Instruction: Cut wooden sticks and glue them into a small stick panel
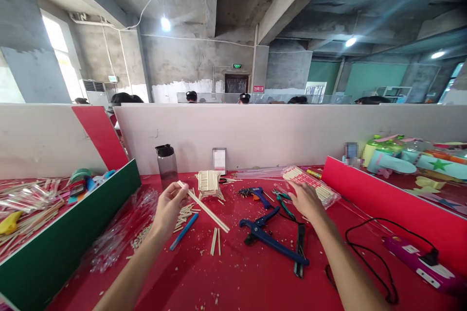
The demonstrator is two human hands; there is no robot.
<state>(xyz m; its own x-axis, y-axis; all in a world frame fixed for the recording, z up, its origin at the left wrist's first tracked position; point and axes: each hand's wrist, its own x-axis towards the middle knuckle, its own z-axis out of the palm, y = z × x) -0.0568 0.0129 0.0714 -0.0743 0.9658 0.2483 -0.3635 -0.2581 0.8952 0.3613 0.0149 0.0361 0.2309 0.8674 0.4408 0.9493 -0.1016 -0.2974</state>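
My left hand (pixel 172 203) is closed round a small bunch of thin wooden sticks (pixel 209 211), which slant down to the right above the table. Just behind it stands a small structure built of wooden sticks (pixel 209 183). My right hand (pixel 303 198) reaches forward with its fingers apart, beside a clear packet of wooden sticks (pixel 321 190) and close to green-handled pliers (pixel 285 205). Its fingertips are partly hidden, and no held thing shows. Between the hands lie a blue pipe cutter (pixel 273 243), a blue glue gun (pixel 255 195) and short loose sticks (pixel 215 241).
A blue pen (pixel 184 231) and cut stick pieces (pixel 184 216) lie near my left forearm, beside crumpled plastic wrap (pixel 120 233). A dark bottle (pixel 167 163) stands behind. At right are a purple power strip (pixel 419 262) and its black cable. Green (pixel 80 238) and red dividers (pixel 394 199) flank the table.
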